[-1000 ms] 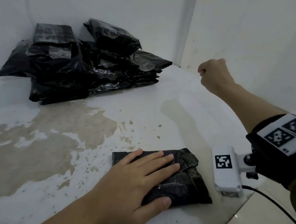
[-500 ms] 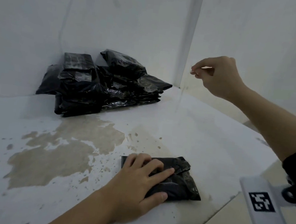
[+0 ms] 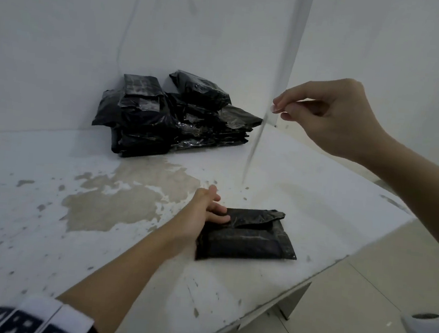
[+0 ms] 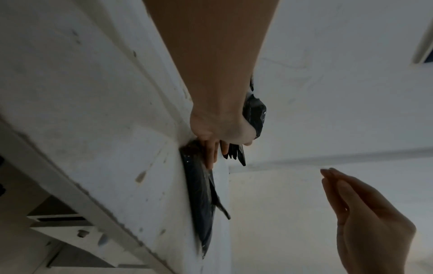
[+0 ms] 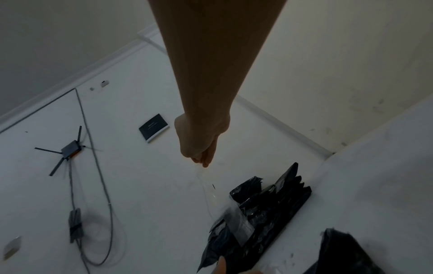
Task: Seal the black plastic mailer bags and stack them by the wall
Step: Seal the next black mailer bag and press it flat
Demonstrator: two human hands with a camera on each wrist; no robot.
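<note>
Seal flap | left hand [image 3: 203, 208] flat on mailer bag [image 3: 248, 240], table's [image 3: 70, 232] 5 o'clock edge | right hand [image 3: 334, 118] pinches clear liner strip [image 3: 255, 145] | fold flap squarely, press end-to-end | stack [image 3: 169, 117] at 11 o'clock

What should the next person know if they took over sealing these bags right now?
Left hand: fingers pressed on the near mailer bag, by the front edge of the table.
Right hand: raised, pinching a thin clear strip that hangs down.
Done: a pile of black bags sits against the wall.
The near bag's flap is folded over; I cannot tell if it is stuck down.
Left: drop the strip, press the flap shut, put this bag on the pile.
</note>
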